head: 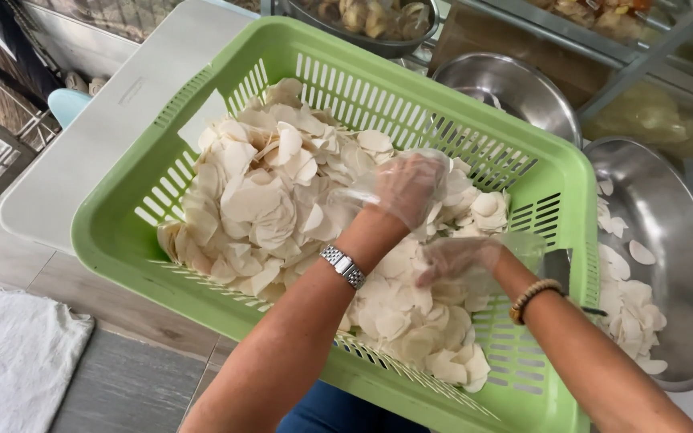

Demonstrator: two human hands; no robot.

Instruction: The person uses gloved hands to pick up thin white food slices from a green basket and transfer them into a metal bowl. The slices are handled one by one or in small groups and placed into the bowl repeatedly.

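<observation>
The pale chips (282, 200) are thin, round and slightly curled, cream-white with a dry matte look, heaped too thick to count and filling most of the green slotted basket (122, 232), deepest toward its far left corner. Both hands wear loose clear plastic gloves and are down in the heap near its right side. The left hand (407, 188) lies palm-down on the chips with fingers curled into the pile; whether it has gathered any I cannot tell. The right hand (459, 258) sits just beside and below it, fingers bent loosely against the chips, and the glove blurs whether they grip anything. One silver watch (343, 265) is on the left wrist, one beaded bracelet (532, 295) on the right.

Beside the basket on the right stands a large steel bowl (683, 240) holding a much smaller scatter of the same chips along its left side. A second steel bowl (515, 88) sits behind it. One white cloth (14, 353) lies on the floor at lower left, and a white board (114, 120) rests under the basket's far left edge.
</observation>
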